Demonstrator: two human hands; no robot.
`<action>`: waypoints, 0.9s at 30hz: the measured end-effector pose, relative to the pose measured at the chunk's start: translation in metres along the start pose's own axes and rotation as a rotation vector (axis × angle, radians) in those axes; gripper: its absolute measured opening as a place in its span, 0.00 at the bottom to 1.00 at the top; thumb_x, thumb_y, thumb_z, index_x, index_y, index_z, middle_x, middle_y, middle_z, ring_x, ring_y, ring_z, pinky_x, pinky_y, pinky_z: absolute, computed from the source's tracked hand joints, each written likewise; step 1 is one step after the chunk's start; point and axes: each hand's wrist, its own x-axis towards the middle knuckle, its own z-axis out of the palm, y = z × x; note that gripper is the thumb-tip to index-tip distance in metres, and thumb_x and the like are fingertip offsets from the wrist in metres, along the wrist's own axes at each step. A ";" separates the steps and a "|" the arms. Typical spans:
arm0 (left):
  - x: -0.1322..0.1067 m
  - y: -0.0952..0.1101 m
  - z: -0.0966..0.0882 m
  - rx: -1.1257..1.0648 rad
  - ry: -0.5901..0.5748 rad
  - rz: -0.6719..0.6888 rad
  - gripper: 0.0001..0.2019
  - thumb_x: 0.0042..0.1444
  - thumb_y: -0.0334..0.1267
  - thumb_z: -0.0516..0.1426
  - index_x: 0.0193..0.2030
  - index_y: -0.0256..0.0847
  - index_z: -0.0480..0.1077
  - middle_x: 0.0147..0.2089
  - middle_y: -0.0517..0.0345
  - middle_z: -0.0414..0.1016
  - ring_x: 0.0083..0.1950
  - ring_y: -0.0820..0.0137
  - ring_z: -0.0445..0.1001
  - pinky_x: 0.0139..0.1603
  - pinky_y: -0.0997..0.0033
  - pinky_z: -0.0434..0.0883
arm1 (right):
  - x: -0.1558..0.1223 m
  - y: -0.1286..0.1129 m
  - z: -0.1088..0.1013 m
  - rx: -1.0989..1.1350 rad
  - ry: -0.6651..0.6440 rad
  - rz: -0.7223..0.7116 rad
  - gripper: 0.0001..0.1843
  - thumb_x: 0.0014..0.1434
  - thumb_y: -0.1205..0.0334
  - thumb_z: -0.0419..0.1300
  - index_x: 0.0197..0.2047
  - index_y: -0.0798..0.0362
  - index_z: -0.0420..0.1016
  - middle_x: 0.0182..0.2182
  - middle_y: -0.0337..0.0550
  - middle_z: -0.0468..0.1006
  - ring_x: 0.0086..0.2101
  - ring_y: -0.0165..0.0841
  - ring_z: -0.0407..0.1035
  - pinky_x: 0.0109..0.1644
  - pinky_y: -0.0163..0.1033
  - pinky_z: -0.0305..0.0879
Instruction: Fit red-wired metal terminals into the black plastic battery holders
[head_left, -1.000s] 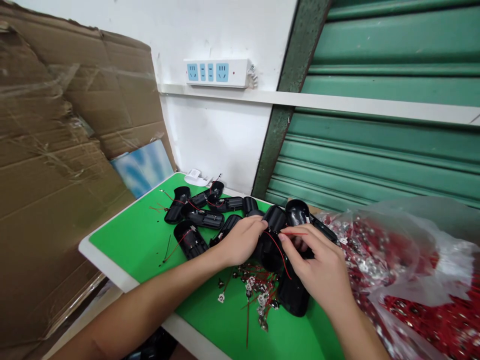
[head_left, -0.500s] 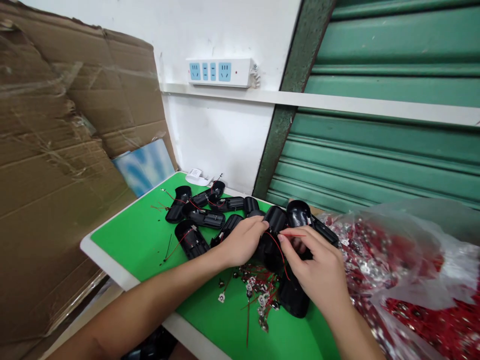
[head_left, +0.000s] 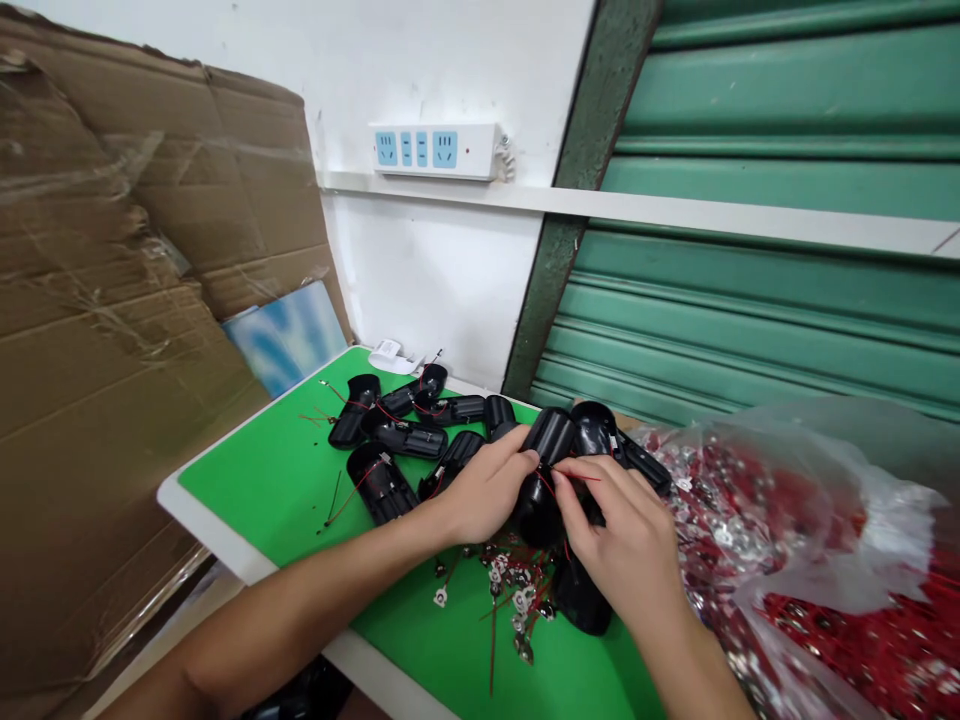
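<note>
We hold a black shell (head_left: 538, 478) over the green table (head_left: 277, 480), in the middle of our view. Our left hand (head_left: 480, 492) wraps it from the side, fingers (head_left: 517, 462) closed on it. Our right hand (head_left: 626, 540) pinches a thin red wire (head_left: 581, 478) at the top of the shell, fingertips tight together on it.

More shells (head_left: 409, 435) lie in a heap behind our left hand. Small metal clips with red wires (head_left: 517, 590) lie under our hands. A clear bag (head_left: 787, 520) full of the same bits sits at our right.

We think the wire could slip out, because it is so thin. If we pull too hard it may snap or come off its clip. The loose wires under our hands could catch on our fingers and get dragged off the table
</note>
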 end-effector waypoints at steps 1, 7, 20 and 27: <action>0.000 -0.001 0.000 -0.007 -0.009 0.000 0.10 0.63 0.41 0.47 0.42 0.38 0.62 0.41 0.58 0.65 0.46 0.71 0.63 0.52 0.68 0.62 | 0.001 0.000 -0.002 -0.003 0.001 -0.002 0.07 0.65 0.71 0.61 0.46 0.53 0.71 0.38 0.41 0.78 0.38 0.33 0.72 0.41 0.40 0.63; 0.001 -0.003 0.001 -0.044 -0.055 0.075 0.17 0.63 0.38 0.49 0.57 0.36 0.60 0.54 0.51 0.66 0.57 0.67 0.64 0.65 0.63 0.62 | 0.003 0.001 -0.005 0.279 0.037 0.259 0.15 0.65 0.65 0.59 0.54 0.46 0.74 0.52 0.47 0.74 0.51 0.38 0.71 0.52 0.44 0.72; -0.001 -0.005 0.002 0.025 -0.049 0.130 0.18 0.65 0.41 0.51 0.58 0.36 0.57 0.50 0.50 0.68 0.54 0.66 0.67 0.62 0.63 0.69 | -0.007 -0.001 0.009 0.660 -0.043 0.593 0.31 0.67 0.53 0.59 0.71 0.38 0.59 0.57 0.49 0.75 0.48 0.37 0.78 0.46 0.39 0.79; -0.001 -0.005 0.001 0.069 -0.062 0.172 0.17 0.66 0.40 0.50 0.57 0.35 0.56 0.51 0.49 0.67 0.54 0.68 0.67 0.61 0.66 0.69 | -0.002 -0.008 0.008 0.606 -0.025 0.596 0.29 0.67 0.56 0.59 0.70 0.45 0.61 0.56 0.54 0.75 0.47 0.36 0.79 0.47 0.39 0.80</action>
